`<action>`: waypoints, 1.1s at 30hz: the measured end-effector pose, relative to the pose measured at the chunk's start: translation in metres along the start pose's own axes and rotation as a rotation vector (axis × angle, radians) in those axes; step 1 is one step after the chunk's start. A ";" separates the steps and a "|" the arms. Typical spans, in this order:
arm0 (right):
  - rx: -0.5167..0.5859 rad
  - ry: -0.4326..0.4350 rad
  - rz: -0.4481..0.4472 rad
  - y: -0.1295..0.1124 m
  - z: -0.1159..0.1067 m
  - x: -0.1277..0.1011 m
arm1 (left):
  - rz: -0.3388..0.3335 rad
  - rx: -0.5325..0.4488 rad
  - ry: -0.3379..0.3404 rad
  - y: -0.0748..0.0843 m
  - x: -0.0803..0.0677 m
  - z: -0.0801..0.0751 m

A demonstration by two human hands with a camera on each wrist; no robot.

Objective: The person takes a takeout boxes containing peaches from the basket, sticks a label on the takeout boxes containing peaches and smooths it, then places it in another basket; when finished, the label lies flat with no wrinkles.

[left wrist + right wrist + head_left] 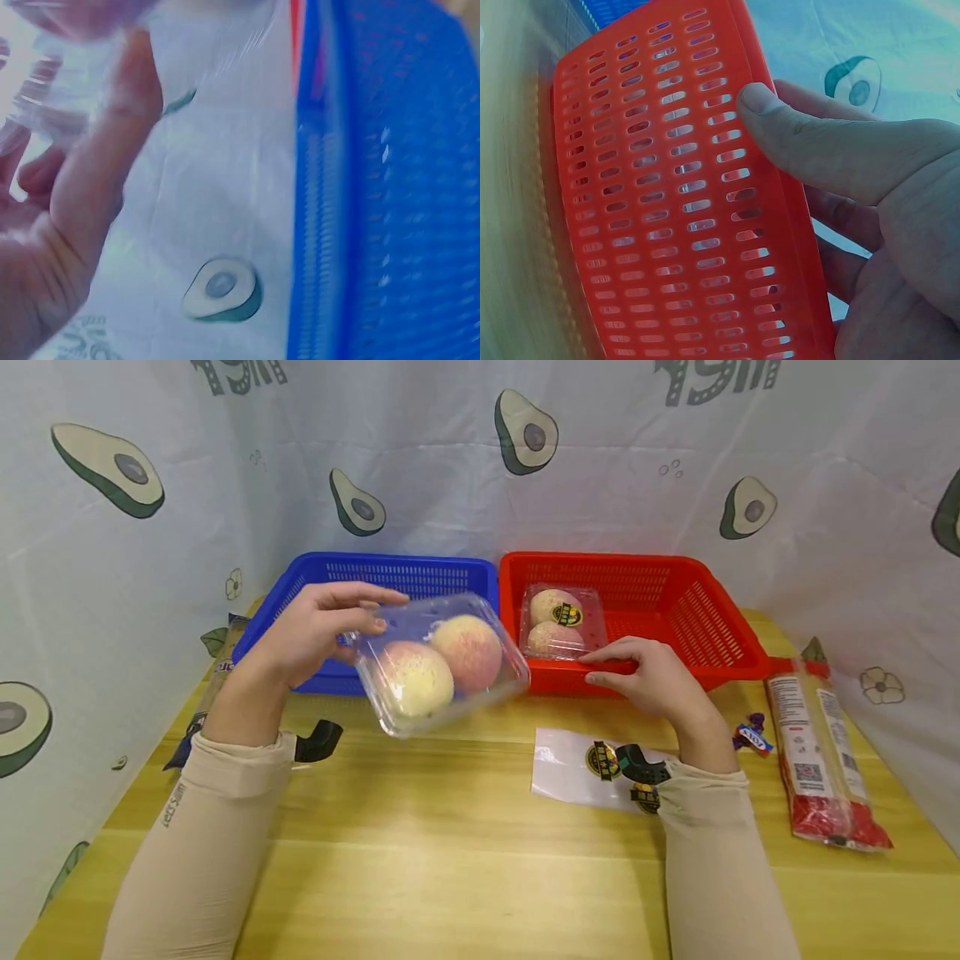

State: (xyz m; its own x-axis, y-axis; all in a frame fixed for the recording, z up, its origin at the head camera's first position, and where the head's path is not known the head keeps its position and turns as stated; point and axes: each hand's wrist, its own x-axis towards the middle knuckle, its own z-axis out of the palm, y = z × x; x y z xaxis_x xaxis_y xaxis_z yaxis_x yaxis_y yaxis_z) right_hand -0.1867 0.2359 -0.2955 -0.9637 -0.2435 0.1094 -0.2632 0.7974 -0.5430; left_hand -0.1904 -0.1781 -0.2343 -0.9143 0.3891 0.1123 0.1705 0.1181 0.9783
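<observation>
My left hand [318, 631] grips the left end of a clear plastic box [480, 689] with two peaches [442, 664] inside. The box is tilted in the air in front of the blue basket [442, 562]. In the left wrist view the thumb [105, 142] lies along the clear plastic. My right hand [648, 677] pinches the front rim of the red basket [697, 610], the thumb [802, 127] on its outer wall and the fingers behind the rim. Inside the red basket, at its left, lies a second clear box of peaches [557, 625] with a black and gold sticker.
A white sheet with round stickers [566, 768] lies before the red basket, partly under the right wrist. At the right are a small wrapped candy [752, 735] and a long red-ended food pack [821, 760]. A dark packet [213, 693] lies at the left edge.
</observation>
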 end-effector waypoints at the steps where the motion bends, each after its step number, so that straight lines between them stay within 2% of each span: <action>1: 0.000 0.001 -0.001 0.000 0.000 0.000 | -0.002 -0.012 -0.038 -0.003 -0.002 0.004; 3: 0.001 0.001 -0.007 0.001 0.000 0.001 | 0.005 -0.037 -0.115 -0.011 -0.008 0.012; 6: 0.003 -0.001 -0.021 0.001 0.000 0.002 | 0.055 -0.062 -0.206 -0.028 -0.014 0.019; 9: -0.002 -0.002 -0.022 0.001 0.000 0.002 | 0.076 -0.063 -0.306 -0.044 -0.014 0.023; 11: -0.003 -0.002 -0.013 0.001 0.000 0.002 | 0.062 -0.053 -0.384 -0.055 -0.011 0.024; 14: -0.008 -0.003 -0.005 0.001 0.000 0.002 | 0.001 -0.030 -0.478 -0.069 -0.005 0.024; 16: -0.007 -0.004 -0.006 0.002 -0.001 0.002 | -0.020 0.031 -0.518 -0.076 -0.004 0.022; 19: -0.006 -0.005 -0.007 0.001 -0.001 0.001 | -0.025 0.222 -0.532 -0.080 -0.005 0.023; 22: -0.005 -0.009 0.001 0.000 -0.001 0.000 | -0.008 0.437 -0.523 -0.078 -0.008 0.026; 24: -0.004 -0.009 0.012 -0.001 -0.001 -0.001 | 0.017 0.528 -0.520 -0.074 -0.010 0.028; 28: 0.004 -0.009 0.022 -0.002 -0.002 -0.001 | 0.067 0.606 -0.568 -0.067 -0.013 0.029; 33: 0.003 -0.014 0.015 -0.004 -0.003 0.000 | 0.052 0.619 -0.677 -0.066 -0.015 0.031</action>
State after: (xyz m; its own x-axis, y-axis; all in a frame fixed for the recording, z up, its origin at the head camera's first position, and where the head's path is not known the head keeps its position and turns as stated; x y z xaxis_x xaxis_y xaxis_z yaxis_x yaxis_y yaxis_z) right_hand -0.1855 0.2340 -0.2909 -0.9667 -0.2396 0.0897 -0.2489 0.7995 -0.5467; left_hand -0.1767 -0.1637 -0.3059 -0.5226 0.8367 -0.1634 0.5505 0.4776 0.6848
